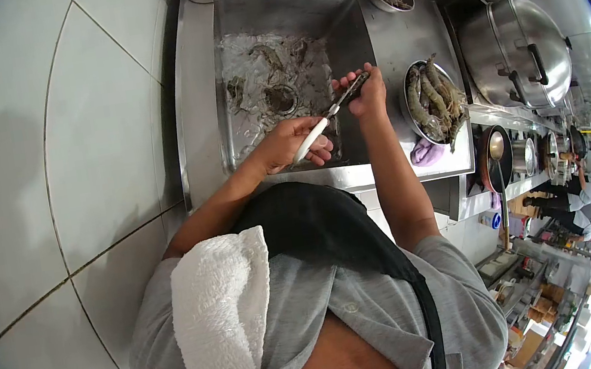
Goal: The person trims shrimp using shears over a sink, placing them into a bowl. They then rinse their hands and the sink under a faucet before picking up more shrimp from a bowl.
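My left hand point(297, 143) is closed around the white handle of a pair of scissors point(313, 139) over the sink point(220, 97). The metal blades point up and right, meeting a dark, slim shrimp point(352, 89). That shrimp is pinched in my right hand point(369, 92), near the sink's right wall; the fingers partly hide it. Several shrimp, one a grey shrimp point(267, 55), lie among wet scraps on the sink floor around the round drain point(281, 99). Just right of my right hand stands a metal bowl point(412, 119) heaped with whole shrimp point(437, 98).
A smaller bowl point(377, 3) with dark scraps sits at the back right. A purple cloth point(426, 152) lies by the shrimp bowl. A large lidded pot point(516, 51) and a wok with a ladle point(497, 149) stand further right. Other people point(578, 209) are in the background.
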`<act>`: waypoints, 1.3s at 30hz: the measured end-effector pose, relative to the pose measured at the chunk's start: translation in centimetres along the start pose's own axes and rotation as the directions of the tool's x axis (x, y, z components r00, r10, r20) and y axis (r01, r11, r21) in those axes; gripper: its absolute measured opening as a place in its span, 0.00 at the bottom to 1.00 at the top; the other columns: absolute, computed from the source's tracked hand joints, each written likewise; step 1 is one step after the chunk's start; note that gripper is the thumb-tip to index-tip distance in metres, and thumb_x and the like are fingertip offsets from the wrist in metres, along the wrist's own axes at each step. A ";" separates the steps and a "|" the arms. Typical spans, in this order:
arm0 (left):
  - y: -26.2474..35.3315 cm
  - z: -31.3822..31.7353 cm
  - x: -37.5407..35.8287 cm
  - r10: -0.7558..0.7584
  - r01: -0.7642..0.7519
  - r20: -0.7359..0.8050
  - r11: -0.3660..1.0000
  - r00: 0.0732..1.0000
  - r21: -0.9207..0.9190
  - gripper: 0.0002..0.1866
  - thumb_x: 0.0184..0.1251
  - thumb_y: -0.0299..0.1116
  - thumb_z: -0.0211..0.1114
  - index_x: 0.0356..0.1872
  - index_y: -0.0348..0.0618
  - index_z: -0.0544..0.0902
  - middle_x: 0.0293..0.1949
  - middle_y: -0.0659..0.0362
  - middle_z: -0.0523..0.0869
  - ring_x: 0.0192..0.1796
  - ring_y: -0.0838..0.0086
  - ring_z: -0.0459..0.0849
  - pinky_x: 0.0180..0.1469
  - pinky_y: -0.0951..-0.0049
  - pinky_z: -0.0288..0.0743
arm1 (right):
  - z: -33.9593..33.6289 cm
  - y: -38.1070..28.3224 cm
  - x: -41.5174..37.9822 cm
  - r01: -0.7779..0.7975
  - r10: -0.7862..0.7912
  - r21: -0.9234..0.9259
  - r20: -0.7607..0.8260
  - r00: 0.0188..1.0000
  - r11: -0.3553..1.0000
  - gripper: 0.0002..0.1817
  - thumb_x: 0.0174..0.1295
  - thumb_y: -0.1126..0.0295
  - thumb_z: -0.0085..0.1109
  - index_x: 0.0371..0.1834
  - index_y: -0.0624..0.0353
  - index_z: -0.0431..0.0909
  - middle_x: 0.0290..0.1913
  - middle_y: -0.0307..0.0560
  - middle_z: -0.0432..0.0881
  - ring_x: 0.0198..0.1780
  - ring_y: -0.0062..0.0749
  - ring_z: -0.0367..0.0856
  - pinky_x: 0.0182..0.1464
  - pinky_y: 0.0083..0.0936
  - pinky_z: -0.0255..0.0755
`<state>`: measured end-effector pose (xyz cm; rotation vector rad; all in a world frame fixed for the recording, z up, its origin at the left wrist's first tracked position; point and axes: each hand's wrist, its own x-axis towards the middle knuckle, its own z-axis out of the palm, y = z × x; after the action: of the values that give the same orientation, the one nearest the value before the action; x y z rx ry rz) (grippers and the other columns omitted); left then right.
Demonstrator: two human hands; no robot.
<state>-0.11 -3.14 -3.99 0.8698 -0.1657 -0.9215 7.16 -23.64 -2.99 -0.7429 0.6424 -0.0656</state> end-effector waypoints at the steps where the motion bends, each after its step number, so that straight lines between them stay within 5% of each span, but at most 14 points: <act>1: 0.2 -0.1 0.0 -0.011 0.011 0.003 1.000 1.000 -0.004 0.24 0.64 0.29 0.63 0.59 0.33 0.70 0.39 0.49 0.82 0.38 0.66 0.85 0.40 0.70 0.82 | 0.1 0.3 -0.2 0.007 -0.007 -0.009 -0.014 1.000 1.000 0.12 0.65 0.60 0.43 0.33 0.57 0.62 0.19 0.47 0.69 0.20 0.40 0.70 0.36 0.51 0.76; 5: 1.7 -0.5 -0.3 -0.051 0.051 0.010 0.999 0.999 0.009 0.24 0.63 0.31 0.64 0.58 0.32 0.70 0.40 0.47 0.83 0.39 0.64 0.85 0.40 0.68 0.82 | 0.7 1.1 -1.5 0.084 -0.079 -0.167 0.038 0.996 0.982 0.13 0.65 0.59 0.44 0.33 0.59 0.63 0.20 0.49 0.70 0.20 0.42 0.71 0.34 0.51 0.77; 12: 1.7 -1.2 -1.5 -0.162 0.159 0.017 0.981 0.987 0.109 0.23 0.64 0.31 0.62 0.57 0.33 0.70 0.40 0.46 0.83 0.39 0.63 0.85 0.40 0.68 0.82 | 0.2 0.0 -0.6 0.026 -0.024 -0.031 0.046 0.999 0.999 0.13 0.66 0.59 0.41 0.32 0.57 0.60 0.19 0.49 0.68 0.20 0.41 0.70 0.34 0.50 0.76; 18: 1.5 -0.9 -1.1 -0.129 0.130 0.048 0.991 0.990 -0.015 0.22 0.65 0.32 0.61 0.58 0.33 0.70 0.39 0.45 0.83 0.39 0.63 0.86 0.39 0.68 0.83 | 0.5 0.3 -1.1 0.003 0.002 -0.075 0.074 0.997 0.997 0.14 0.66 0.58 0.43 0.32 0.58 0.62 0.19 0.49 0.69 0.21 0.41 0.72 0.35 0.51 0.77; 21: 1.7 -0.2 -0.8 -0.083 0.084 0.032 0.996 0.996 -0.022 0.21 0.65 0.33 0.61 0.57 0.33 0.72 0.38 0.46 0.83 0.38 0.63 0.86 0.39 0.67 0.83 | 0.8 0.6 -1.8 0.099 -0.071 -0.207 0.141 0.987 0.973 0.13 0.64 0.58 0.49 0.30 0.56 0.65 0.19 0.47 0.70 0.21 0.40 0.71 0.39 0.52 0.77; 30: 1.5 0.4 -0.7 -0.016 0.016 0.009 1.000 1.000 -0.017 0.22 0.63 0.30 0.64 0.58 0.36 0.72 0.36 0.48 0.83 0.37 0.65 0.86 0.38 0.67 0.84 | 1.6 -0.3 -2.1 0.185 -0.178 -0.009 0.228 0.957 0.983 0.23 0.68 0.47 0.47 0.31 0.58 0.67 0.19 0.48 0.71 0.20 0.37 0.72 0.33 0.43 0.78; 39: 2.9 1.6 -1.1 -0.028 0.029 0.009 0.999 1.000 -0.036 0.21 0.64 0.30 0.62 0.57 0.34 0.72 0.37 0.48 0.83 0.37 0.64 0.86 0.39 0.67 0.83 | 1.8 -0.3 -2.3 0.486 -0.371 -0.311 0.363 0.855 0.817 0.28 0.69 0.42 0.39 0.29 0.59 0.67 0.19 0.49 0.71 0.18 0.34 0.71 0.27 0.34 0.73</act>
<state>0.25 -2.38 -0.56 0.8368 -0.1443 -0.9524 6.39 -22.14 -0.64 -1.2603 0.1902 -0.2509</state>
